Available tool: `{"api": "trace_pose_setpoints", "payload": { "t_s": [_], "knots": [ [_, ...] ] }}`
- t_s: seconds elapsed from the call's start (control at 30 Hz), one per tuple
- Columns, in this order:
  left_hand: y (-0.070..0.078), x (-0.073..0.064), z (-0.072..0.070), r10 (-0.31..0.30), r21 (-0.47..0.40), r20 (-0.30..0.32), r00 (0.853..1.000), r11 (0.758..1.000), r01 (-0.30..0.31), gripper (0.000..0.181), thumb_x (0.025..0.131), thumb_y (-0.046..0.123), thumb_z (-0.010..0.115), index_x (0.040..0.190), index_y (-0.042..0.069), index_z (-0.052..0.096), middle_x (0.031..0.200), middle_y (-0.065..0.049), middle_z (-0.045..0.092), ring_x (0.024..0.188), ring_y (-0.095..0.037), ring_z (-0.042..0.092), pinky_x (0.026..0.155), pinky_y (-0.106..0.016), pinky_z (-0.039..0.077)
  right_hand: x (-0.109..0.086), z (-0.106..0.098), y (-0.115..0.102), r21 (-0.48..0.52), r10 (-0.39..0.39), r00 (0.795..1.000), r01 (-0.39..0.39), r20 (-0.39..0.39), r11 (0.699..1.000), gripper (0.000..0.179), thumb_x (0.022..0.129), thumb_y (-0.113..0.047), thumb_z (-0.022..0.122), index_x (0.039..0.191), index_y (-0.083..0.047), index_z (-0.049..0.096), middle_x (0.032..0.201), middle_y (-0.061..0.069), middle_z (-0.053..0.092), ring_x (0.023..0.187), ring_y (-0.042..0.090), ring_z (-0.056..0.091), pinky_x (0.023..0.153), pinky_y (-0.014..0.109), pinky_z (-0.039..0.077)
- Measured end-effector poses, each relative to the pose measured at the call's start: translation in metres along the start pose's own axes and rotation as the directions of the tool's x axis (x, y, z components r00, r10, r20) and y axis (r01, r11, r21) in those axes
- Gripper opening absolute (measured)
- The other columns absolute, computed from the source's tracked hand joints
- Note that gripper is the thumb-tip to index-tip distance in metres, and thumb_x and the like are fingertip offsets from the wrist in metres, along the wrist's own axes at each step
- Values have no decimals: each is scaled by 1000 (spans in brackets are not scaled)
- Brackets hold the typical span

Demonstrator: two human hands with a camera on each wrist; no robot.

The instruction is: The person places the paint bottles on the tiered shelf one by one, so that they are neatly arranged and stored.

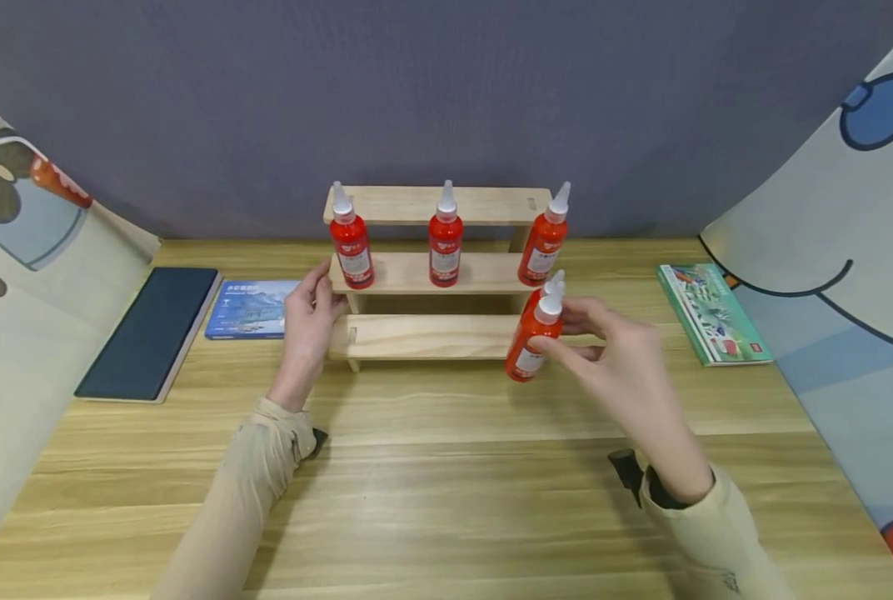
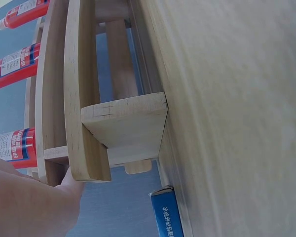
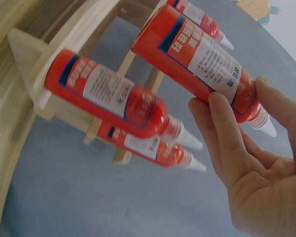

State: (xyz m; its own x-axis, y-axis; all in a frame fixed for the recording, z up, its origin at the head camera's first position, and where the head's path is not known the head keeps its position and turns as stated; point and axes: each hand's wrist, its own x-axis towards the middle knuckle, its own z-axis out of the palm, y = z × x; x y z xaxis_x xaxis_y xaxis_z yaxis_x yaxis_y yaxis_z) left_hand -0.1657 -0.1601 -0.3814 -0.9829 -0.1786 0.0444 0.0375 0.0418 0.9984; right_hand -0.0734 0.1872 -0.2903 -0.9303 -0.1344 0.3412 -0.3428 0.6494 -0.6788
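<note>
A three-tier wooden rack [image 1: 431,337] stands against the back of the table. My left hand [image 1: 311,310] grips its left end near the middle tier. Red squeeze bottles with white pointed caps stand on that tier: a left bottle [image 1: 352,254], a middle bottle [image 1: 445,250] and a right bottle [image 1: 542,250]. My right hand [image 1: 615,350] pinches another red bottle [image 3: 202,69] between thumb and fingers, tilted, in front of the lowest tier's right end. Another bottle [image 3: 108,98] stands on that right end, mostly hidden behind the held one in the head view.
At the left lie a dark-covered book [image 1: 150,333] and a blue box [image 1: 251,308], the box close to my left hand. A green book [image 1: 712,315] lies at the right. A grey panel [image 1: 431,100] rises behind the rack; printed panels flank the table.
</note>
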Motion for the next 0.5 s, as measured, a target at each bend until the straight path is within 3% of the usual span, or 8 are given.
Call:
{"api": "trace_pose_setpoints", "payload": {
  "t_s": [0.23, 0.5],
  "knots": [
    [-1, 0, 0, 0, -9, 4, 1000, 1000, 0, 47, 118, 12, 36, 162, -3, 39, 167, -26, 37, 138, -42, 56, 116, -35, 52, 10, 23, 0, 42, 6, 1000, -7, 19, 999, 46, 85, -12, 94, 123, 3, 73, 106, 16, 79, 96, 29, 76, 72, 28, 69],
    [-2, 1, -1, 11, -11, 3, 1000, 1000, -11, 46, 118, 11, 36, 162, -4, 39, 167, -26, 37, 140, -42, 55, 116, -36, 52, 20, 50, 1, 69, -55, 998, 57, -39, 996, 48, 81, -14, 97, 121, 2, 75, 104, 13, 79, 90, 26, 77, 70, 36, 70]
  ]
}}
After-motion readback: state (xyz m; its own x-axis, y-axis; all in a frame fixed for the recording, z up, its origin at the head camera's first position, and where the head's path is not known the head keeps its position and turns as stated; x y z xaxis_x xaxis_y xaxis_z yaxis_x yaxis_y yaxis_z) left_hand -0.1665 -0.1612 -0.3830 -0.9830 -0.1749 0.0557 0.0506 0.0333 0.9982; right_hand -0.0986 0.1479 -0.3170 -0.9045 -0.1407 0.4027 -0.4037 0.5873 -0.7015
